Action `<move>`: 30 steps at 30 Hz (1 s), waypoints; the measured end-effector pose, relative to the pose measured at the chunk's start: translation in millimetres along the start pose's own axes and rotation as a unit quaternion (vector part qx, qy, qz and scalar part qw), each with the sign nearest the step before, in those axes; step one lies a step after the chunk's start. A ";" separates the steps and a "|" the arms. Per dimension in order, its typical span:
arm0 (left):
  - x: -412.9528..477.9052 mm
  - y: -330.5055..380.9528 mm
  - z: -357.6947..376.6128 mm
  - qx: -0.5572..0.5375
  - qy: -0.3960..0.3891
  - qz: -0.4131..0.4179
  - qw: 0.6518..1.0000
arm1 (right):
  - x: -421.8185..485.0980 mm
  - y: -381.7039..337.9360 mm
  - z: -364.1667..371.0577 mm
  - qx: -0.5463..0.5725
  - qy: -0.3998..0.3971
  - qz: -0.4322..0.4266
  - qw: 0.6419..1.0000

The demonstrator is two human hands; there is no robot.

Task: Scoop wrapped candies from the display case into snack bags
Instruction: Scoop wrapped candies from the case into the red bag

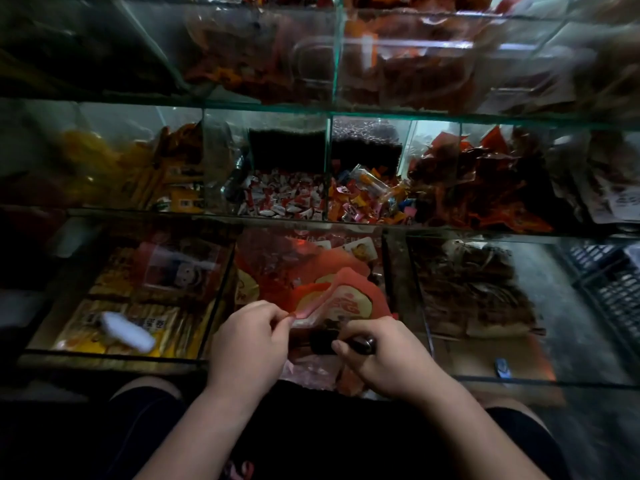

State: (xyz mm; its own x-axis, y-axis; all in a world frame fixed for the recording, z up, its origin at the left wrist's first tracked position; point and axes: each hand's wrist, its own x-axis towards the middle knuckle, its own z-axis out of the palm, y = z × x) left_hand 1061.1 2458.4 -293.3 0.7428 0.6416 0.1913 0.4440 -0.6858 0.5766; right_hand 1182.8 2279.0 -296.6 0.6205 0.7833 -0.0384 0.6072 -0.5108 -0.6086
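Light: dim, we note, with bright streaks on the top glass.
Furniture: tiered glass display case [381, 114].
Floor [550, 292]: grey, at our right.
Crate [609, 285]: dark, slatted, far right.

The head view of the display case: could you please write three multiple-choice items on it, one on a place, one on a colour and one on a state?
1. Where do the white-and-red wrapped candies lie?
A. In the middle shelf, just left of the mixed-colour candies
B. In the top shelf
C. On the person's lap

2. What colour is the snack bag at the hands?
A. Blue
B. Red
C. Green

3. What is the left hand doing?
A. Hanging idle
B. Pinching the snack bag's edge
C. Lying flat on the glass

Answers:
1 A, a glass divider parts the two piles, which lie side by side.
2 B, it is red with a pale round print.
3 B, thumb and fingers close on the bag's edge, while the right hand grips a dark handle.
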 end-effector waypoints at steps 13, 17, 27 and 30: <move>14.0 -8.6 -0.1 -0.033 0.038 -0.017 0.999 | 2.7 1.0 -3.7 0.349 0.183 0.208 0.895; 17.6 -6.0 -2.5 -0.026 0.048 -0.017 0.998 | -13.0 3.4 -41.9 0.407 0.242 0.245 0.846; 13.8 11.1 -12.3 -0.058 0.147 0.106 0.982 | -43.1 4.6 -81.3 0.515 0.251 0.233 0.785; 9.2 22.3 -12.2 -0.102 0.169 0.189 0.962 | -53.1 -0.7 -92.6 0.520 0.262 0.192 0.790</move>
State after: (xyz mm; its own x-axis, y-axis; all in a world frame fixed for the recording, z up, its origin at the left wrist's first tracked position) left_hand 1071.7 2453.2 -269.0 0.6118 0.4584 0.6447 0.0410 -0.8322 0.5529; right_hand 1195.4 2204.9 -220.8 0.9455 0.2479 -0.2111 -0.2427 0.1046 -0.9645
